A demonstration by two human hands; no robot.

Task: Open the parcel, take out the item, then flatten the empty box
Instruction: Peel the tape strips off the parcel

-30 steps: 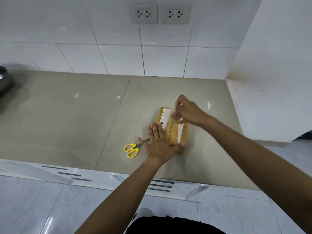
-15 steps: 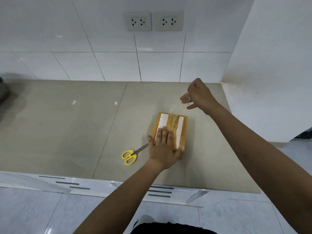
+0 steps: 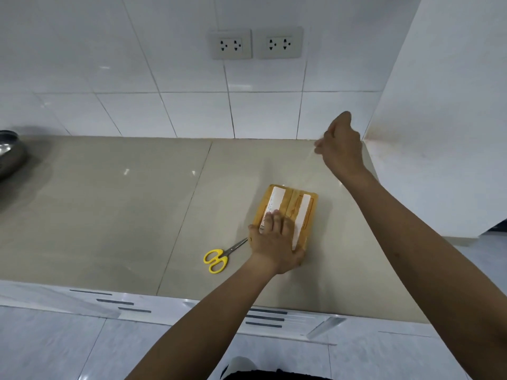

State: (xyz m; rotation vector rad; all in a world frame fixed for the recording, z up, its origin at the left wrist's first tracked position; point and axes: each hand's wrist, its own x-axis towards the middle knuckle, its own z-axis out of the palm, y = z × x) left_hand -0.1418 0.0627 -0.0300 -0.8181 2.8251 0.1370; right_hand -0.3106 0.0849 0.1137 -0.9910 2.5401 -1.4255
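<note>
1. Across the whole lower view runs the beige worktop (image 3: 109,209), with a white tiled wall (image 3: 137,64) behind it and a white panel (image 3: 439,105) closing off its right end.
2. On the worktop's right half lies the parcel (image 3: 307,212), a flat yellow-brown box with two white strips along its top, its flaps closed.
3. At the far left edge, well apart from the parcel, sits part of a metal pot (image 3: 9,154).
4. The left hand (image 3: 274,242) lies palm down on the near end of the parcel, its fingers (image 3: 271,220) flat and close together, pressing on the top.
5. The right hand (image 3: 340,145) is raised over the far right corner of the worktop, apart from the parcel, its fingers curled inward and pinched; a faint clear strip seems to run from them down toward the parcel, too thin to tell for sure.
6. Two wall sockets (image 3: 256,43) sit side by side on the tiles.
7. Yellow-handled scissors (image 3: 223,255) lie just left of the left hand, blades closed and pointing toward the parcel.
</note>
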